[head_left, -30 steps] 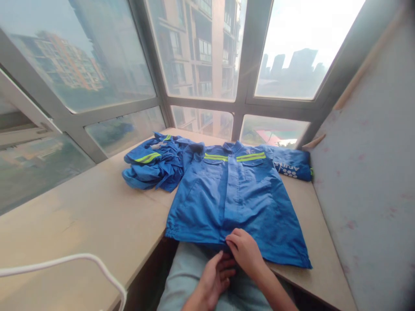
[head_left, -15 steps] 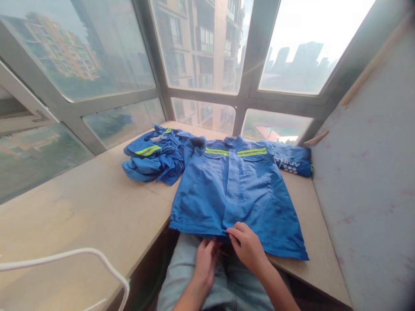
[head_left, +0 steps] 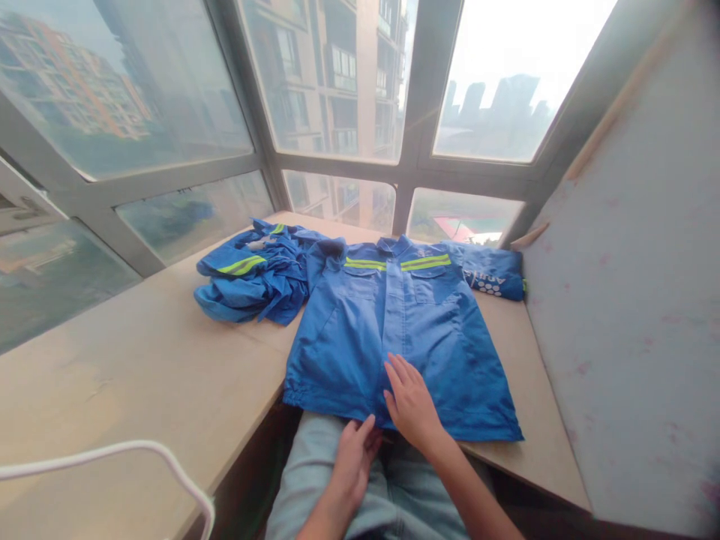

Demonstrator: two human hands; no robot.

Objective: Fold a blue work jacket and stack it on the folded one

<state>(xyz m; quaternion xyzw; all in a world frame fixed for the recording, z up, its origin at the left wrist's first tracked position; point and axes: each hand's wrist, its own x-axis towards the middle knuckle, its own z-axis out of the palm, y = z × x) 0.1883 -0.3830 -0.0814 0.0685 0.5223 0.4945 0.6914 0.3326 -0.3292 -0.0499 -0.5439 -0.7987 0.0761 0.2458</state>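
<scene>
A blue work jacket (head_left: 349, 337) with yellow-green reflective stripes lies front side up, its collar toward the window and its hem hanging over the table's front edge. My right hand (head_left: 412, 401) rests on the lower front placket, fingers stretched out flat. Below it, my left hand (head_left: 355, 457) is at the middle of the hem, thumb on top and fingers curled under, pinching the jacket's edge. Part of the left fingers is hidden. Both hands are over my lap.
A crumpled heap of blue clothing (head_left: 247, 281) with reflective strips lies left of the jacket. At the back right is a folded blue garment (head_left: 498, 274) with white print. A white cable (head_left: 140, 446) crosses the near left of the table (head_left: 140, 360). Windows and a pale wall (head_left: 613, 315) border it.
My right hand has let go of the hem and moved up onto the placket, its fingers now extended. My left hand stays at the hem. The view has shifted slightly.
</scene>
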